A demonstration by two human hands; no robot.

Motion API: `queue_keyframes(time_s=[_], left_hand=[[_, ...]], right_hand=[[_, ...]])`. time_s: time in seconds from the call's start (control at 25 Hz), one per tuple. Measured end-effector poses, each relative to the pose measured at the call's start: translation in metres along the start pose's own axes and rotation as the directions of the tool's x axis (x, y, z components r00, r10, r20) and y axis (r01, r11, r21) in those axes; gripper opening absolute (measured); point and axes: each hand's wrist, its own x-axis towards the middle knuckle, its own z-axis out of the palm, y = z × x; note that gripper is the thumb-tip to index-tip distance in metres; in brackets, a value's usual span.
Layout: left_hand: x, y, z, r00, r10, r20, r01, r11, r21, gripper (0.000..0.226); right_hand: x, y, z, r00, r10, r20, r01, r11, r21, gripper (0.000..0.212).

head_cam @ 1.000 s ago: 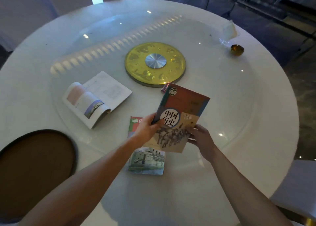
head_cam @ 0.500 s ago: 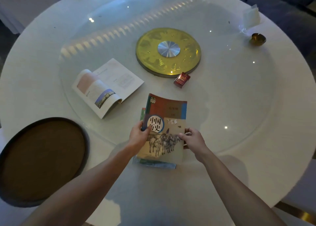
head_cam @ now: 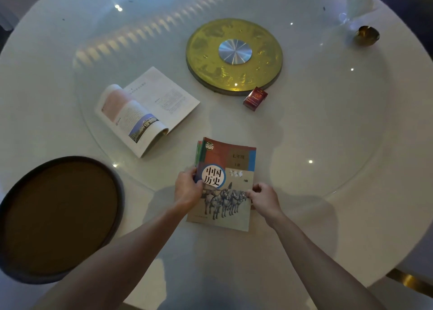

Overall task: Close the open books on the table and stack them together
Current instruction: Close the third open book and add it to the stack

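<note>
Red-cover history book [head_cam: 228,169] btwn left hand [head_cam: 187,189], right hand [head_cam: 263,198]

3 books: 2 closed, stacked [head_cam: 228,166], 1 open [head_cam: 150,108]. 1 red box [head_cam: 255,98], 1 brown tray [head_cam: 58,218], 1 gold disc [head_cam: 234,56], 2 hands [head_cam: 187,190].

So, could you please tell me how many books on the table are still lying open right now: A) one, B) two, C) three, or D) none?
A: only the open book beside the gold turntable disc has its pages spread; the history textbook under both hands lies closed on another closed book.
</note>
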Motion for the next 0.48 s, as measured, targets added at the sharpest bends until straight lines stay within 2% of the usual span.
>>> queue_keyframes(time_s=[0.24,0.48], left_hand=[[0.002,-0.003,-0.003,0.999,0.03,-0.027,-0.024,0.982,0.187,0.022],[0.006,-0.012,-0.001,0.999,-0.04,0.012,0.039,0.995,0.096,0.025]], right_hand=[[0.0,-0.008,0.009,0.991,-0.088,-0.1,0.066,0.977,-0.204,0.017],[0.005,-0.011,0.015,0.992,-0.061,-0.108,0.036,0.974,-0.224,0.024]])
